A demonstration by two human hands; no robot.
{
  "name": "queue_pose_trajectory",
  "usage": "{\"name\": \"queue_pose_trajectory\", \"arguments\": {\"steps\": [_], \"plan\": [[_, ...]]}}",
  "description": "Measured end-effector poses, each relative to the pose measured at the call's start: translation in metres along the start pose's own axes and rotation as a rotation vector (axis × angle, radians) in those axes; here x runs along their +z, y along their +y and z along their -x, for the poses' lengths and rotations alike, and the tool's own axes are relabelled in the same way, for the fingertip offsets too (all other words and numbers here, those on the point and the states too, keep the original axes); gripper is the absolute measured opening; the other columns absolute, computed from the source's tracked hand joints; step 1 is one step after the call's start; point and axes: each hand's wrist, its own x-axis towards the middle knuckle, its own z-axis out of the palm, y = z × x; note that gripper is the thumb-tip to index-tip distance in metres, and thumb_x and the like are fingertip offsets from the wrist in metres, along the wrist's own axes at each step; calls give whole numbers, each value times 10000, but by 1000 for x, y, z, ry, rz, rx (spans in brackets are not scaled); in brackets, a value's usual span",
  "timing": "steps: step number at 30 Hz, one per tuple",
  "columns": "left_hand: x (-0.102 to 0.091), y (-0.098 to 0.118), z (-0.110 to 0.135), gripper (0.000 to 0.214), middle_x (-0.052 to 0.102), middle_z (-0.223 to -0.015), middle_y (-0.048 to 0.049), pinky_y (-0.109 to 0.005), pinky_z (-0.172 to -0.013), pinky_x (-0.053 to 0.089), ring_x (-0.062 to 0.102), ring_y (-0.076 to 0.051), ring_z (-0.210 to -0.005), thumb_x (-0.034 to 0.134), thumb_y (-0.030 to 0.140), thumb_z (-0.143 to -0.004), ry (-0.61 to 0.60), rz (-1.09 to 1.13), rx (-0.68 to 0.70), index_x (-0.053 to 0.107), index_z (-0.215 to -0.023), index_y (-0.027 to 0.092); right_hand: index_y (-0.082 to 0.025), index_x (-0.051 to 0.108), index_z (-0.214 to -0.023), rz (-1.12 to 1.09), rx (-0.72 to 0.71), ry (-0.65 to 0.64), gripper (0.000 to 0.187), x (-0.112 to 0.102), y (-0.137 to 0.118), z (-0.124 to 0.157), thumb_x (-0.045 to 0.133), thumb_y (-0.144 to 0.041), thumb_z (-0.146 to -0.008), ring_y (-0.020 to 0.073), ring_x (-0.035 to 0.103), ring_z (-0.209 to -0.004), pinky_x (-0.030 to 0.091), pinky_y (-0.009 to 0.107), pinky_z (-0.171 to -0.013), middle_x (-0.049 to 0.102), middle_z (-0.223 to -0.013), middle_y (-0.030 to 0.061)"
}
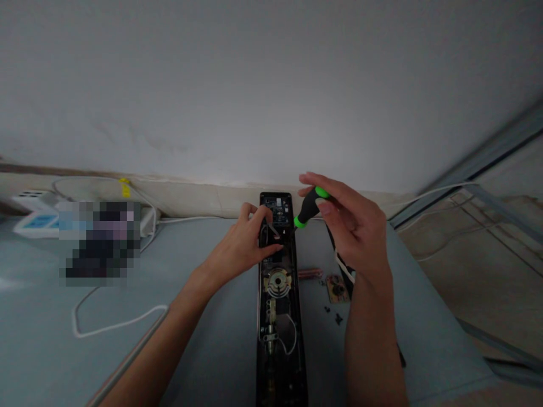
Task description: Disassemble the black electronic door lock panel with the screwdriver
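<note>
A long black housing [302, 339] lies lengthwise in front of me with its inside facing up, like the panel of an electronic door lock. It holds a circuit board [278, 208], a round metal spring mechanism [278, 281] and a metal cylinder [270, 337]. My right hand [352, 217] grips a black and green screwdriver [309, 208], whose tip points down into the housing just below the board. At the housing's left side is my left hand [244, 240], with index finger bent and thumb stretched out apart around a small wire and connector [276, 234].
Right of the housing lie a reddish-brown strip [310, 273], a square plate with a round centre [337, 288] and several small black screws [338, 319]. A power strip [36, 223] and a pixelated patch are at the left. A white cable [121, 325] crosses the blue-grey surface.
</note>
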Motion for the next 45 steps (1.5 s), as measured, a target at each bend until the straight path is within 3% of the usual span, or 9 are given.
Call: {"name": "queue_pose_trajectory", "arguments": {"steps": [6,12,16,20,26,30,34,41,45], "plan": [[0,-1,0,492,439,-1169,-50,-432,-851,589,590,-182,-855,809,301,-815,-12,-5,22,487,-1176,216,-339,779,-1111,114,-103,141,285,2,7,-2,819,-243,-845,163,665,-897,583,353,-808,687,-1000,3],[-1,0,0,486,441,-1167,-57,-452,-868,593,579,-178,-833,802,304,-826,-29,-19,20,482,-1182,215,-367,611,-1418,-10,6,-70,430,2,-3,-1,502,-200,-1037,209,653,-1239,520,451,-1098,640,-1435,19],[-1,0,1,469,438,-1174,-57,-468,-914,586,594,-199,-886,791,308,-836,-44,-18,32,497,-1191,221,-362,719,-1253,23,-33,2,368,3,0,-1,690,-172,-940,181,707,-1050,588,380,-926,756,-1160,-4],[-3,3,2,466,431,-1212,-71,-467,-909,588,605,-192,-864,784,298,-837,-68,-29,4,524,-1214,211,-353,783,-1103,120,-76,110,298,3,3,-1,834,-245,-829,150,636,-841,559,327,-730,661,-924,-9],[-2,4,2,464,434,-1210,-73,-491,-942,587,619,-216,-904,776,306,-829,-69,-43,15,547,-1223,222,-379,632,-1391,-20,20,-101,424,0,-6,0,513,-185,-1033,178,672,-1216,535,408,-1075,715,-1326,-4],[-1,4,2,472,436,-1236,-83,-510,-944,592,621,-219,-907,765,317,-840,-79,-33,12,534,-1241,225,-367,733,-1227,29,-81,-57,346,1,-8,-1,713,-188,-931,156,721,-1022,595,332,-912,773,-1104,-19],[0,5,3,536,450,-1248,-87,-527,-955,590,607,-241,-965,771,308,-836,-69,-30,31,512,-1303,258,-322,775,-1077,77,-60,2,234,3,-6,-4,815,-268,-852,137,663,-837,585,305,-743,667,-921,-14],[3,1,2,464,449,-1211,-86,-538,-968,583,593,-263,-1004,787,311,-822,-39,-31,52,563,-1219,227,-377,647,-1346,32,8,-176,430,-1,-8,-1,659,-198,-955,206,695,-1169,603,404,-1000,716,-1293,18],[4,2,1,475,455,-1172,-75,-530,-963,579,582,-255,-977,806,292,-812,-46,-15,51,584,-1228,240,-347,670,-1295,57,-48,-170,393,-1,-7,-1,701,-190,-936,167,732,-1069,612,347,-950,761,-1207,-5]]}}
